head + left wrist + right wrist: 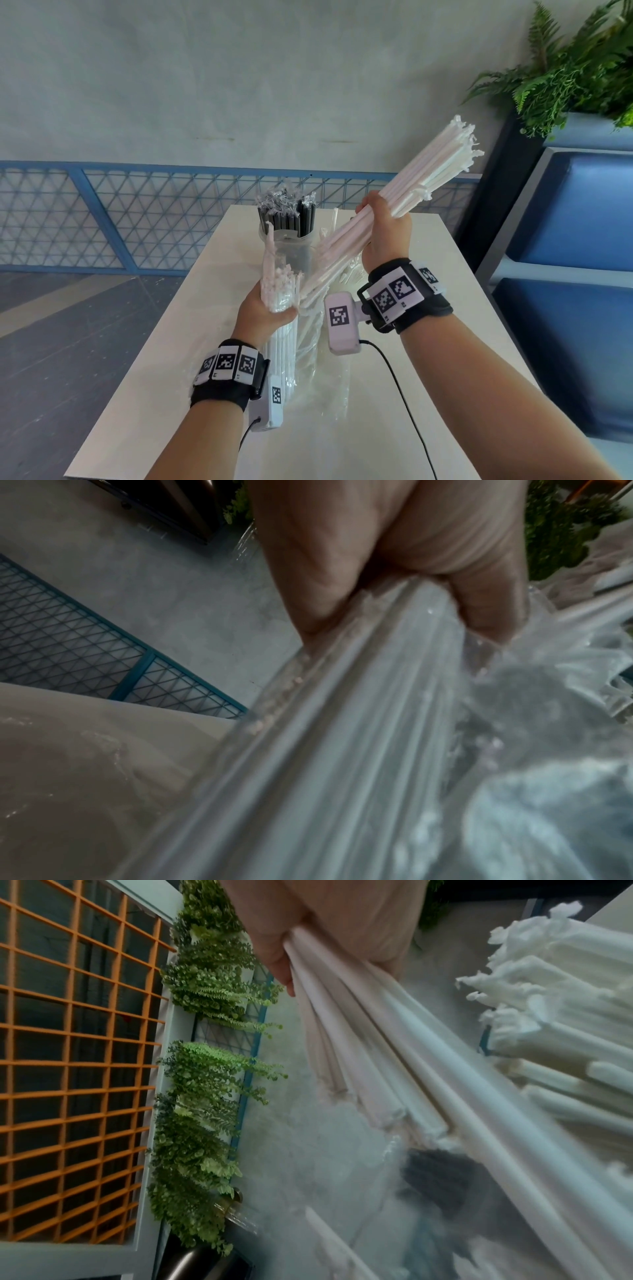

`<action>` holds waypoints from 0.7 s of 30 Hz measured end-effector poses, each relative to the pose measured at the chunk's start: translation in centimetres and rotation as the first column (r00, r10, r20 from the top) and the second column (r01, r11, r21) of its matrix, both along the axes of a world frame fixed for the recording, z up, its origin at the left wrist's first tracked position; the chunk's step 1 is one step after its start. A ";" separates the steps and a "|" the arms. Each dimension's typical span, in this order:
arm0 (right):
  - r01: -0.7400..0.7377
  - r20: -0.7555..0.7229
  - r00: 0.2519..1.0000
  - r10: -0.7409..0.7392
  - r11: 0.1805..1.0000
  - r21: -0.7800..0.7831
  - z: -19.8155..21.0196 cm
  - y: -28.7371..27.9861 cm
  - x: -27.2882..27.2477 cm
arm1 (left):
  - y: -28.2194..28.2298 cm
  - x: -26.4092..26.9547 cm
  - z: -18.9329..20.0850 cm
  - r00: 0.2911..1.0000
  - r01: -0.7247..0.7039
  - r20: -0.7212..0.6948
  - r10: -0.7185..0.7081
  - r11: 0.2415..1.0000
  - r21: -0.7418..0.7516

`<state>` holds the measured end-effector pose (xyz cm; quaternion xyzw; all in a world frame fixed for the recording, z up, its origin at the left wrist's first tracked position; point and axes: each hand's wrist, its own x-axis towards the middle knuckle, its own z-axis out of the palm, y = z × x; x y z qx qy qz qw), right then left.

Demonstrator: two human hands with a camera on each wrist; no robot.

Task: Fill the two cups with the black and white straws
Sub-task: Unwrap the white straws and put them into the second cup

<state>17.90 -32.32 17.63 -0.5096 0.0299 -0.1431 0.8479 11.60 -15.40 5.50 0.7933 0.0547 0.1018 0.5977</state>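
My left hand (270, 310) grips an upright clear bag of white straws (284, 349) above the table's middle; in the left wrist view the fingers (377, 561) curl round the bag (342, 750). My right hand (385, 236) grips a loose bundle of white straws (435, 171) that slants from the bag's mouth up to the right; its low end sits at the bag opening. In the right wrist view that hand (325, 920) holds the bundle (428, 1069). A clear cup (291, 246) of black straws (291, 216) stands at the far end. Behind the bundle a few white straws (334, 219) stand up; their holder is hidden.
The white table (445, 274) runs away from me, with crumpled clear plastic (329, 377) lying near my wrists. A blue bench (565, 222) and a fern planter (565, 75) stand to the right. A blue lattice fence (120, 212) runs behind.
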 end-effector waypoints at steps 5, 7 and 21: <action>-0.005 0.049 0.999 0.002 0.998 0.064 0.8 -0.1 0.4 | 0.0 0.2 0.1 1.000 0.002 -0.019 -0.002 1.000 0.013; -0.013 0.030 0.999 0.012 1.000 0.013 0.1 0.4 0.2 | -0.3 0.3 0.0 1.000 0.003 -0.022 -0.003 1.000 0.013; -0.132 -0.193 0.976 0.102 0.979 -0.154 -5.8 3.5 -1.2 | -0.3 0.6 -0.7 0.999 -0.043 -0.037 0.039 0.991 -0.128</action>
